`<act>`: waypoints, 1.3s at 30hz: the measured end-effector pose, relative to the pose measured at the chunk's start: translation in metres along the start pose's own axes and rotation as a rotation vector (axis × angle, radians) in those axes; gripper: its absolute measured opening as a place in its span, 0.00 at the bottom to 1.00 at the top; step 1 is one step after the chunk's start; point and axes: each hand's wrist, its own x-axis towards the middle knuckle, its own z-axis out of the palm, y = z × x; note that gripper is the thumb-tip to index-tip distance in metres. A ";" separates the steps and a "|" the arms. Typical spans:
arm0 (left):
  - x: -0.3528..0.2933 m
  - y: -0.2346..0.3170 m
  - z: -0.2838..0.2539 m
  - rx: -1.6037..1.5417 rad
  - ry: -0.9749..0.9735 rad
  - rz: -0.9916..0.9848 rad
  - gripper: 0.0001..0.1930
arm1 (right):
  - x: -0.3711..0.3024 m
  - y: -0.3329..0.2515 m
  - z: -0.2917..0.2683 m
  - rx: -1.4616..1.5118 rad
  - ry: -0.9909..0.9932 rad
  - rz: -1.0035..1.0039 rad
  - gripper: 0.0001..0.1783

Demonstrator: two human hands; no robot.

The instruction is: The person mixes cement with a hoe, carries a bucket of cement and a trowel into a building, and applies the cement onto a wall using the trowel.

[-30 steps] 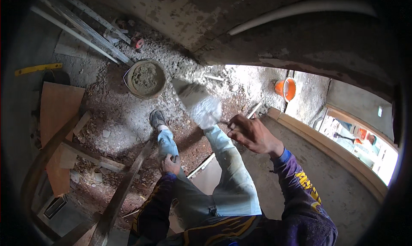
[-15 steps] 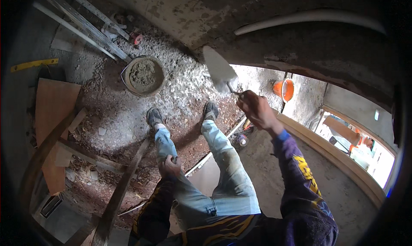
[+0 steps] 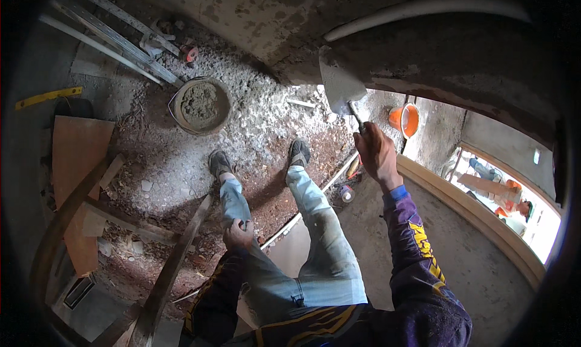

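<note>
My right hand [image 3: 376, 155] is closed round the handle of a pointed trowel [image 3: 340, 83]. The grey blade points up and away, its tip near the lower edge of the dark wall face [image 3: 436, 62]. My left hand [image 3: 239, 233] is drawn in close over my left knee, fingers curled; whether anything small sits between them is hidden. Ahead and to the left, a round bucket [image 3: 225, 99] holds grey mortar [image 3: 200, 103]. It stands on the rough floor beyond my feet, apart from both hands.
An orange bucket [image 3: 396, 118] lies tilted beyond my right hand. Wooden planks [image 3: 478, 211] edge an opening at right, where another person [image 3: 523, 208] is partly visible. Timber poles [image 3: 172, 274], a brown board [image 3: 75, 165], metal bars [image 3: 115, 35] and a yellow level [image 3: 48, 97] are at left.
My right hand has moved a little right and nearer, and the trowel has shifted right with its blade turned. My left hand stays over the knee. Through the opening, the other person has moved.
</note>
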 end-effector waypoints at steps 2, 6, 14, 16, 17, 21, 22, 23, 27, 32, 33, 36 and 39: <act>-0.003 0.004 -0.002 -0.007 0.037 0.003 0.16 | -0.009 -0.005 -0.002 0.017 -0.030 -0.070 0.14; -0.006 0.010 -0.002 0.050 -0.020 -0.042 0.18 | -0.039 -0.032 -0.007 0.191 -0.332 -0.105 0.17; -0.010 0.004 0.023 0.022 0.088 -0.014 0.17 | 0.034 -0.064 -0.033 0.678 -0.874 0.424 0.13; -0.013 0.002 0.026 0.020 0.104 0.019 0.16 | 0.043 -0.070 -0.067 0.838 -0.610 0.398 0.12; -0.014 0.002 0.029 -0.010 0.143 0.053 0.16 | 0.040 -0.074 -0.083 0.742 -0.549 0.388 0.11; -0.015 0.002 0.027 0.041 0.090 0.059 0.16 | 0.025 -0.075 -0.062 0.553 -0.742 -0.020 0.12; -0.016 0.002 0.026 0.036 0.067 0.076 0.16 | 0.031 -0.068 -0.035 0.447 -0.626 -0.102 0.13; -0.016 0.002 0.025 0.059 0.089 0.034 0.16 | 0.041 -0.057 -0.003 0.349 -0.518 -0.201 0.14; -0.016 0.000 0.022 0.020 0.121 0.035 0.18 | 0.049 0.001 0.089 -0.053 -0.198 -0.319 0.19; -0.017 -0.004 0.017 0.061 0.062 0.043 0.20 | 0.051 0.006 0.134 0.129 -0.101 -0.114 0.21; -0.017 -0.004 0.016 0.078 0.076 0.058 0.20 | 0.053 0.001 0.134 0.219 -0.170 -0.018 0.21; -0.017 -0.005 0.014 0.092 0.080 0.070 0.20 | 0.057 -0.006 0.123 0.257 -0.145 0.053 0.20; -0.015 -0.007 0.012 0.101 0.175 0.100 0.19 | 0.050 -0.004 0.100 0.261 -0.102 0.053 0.15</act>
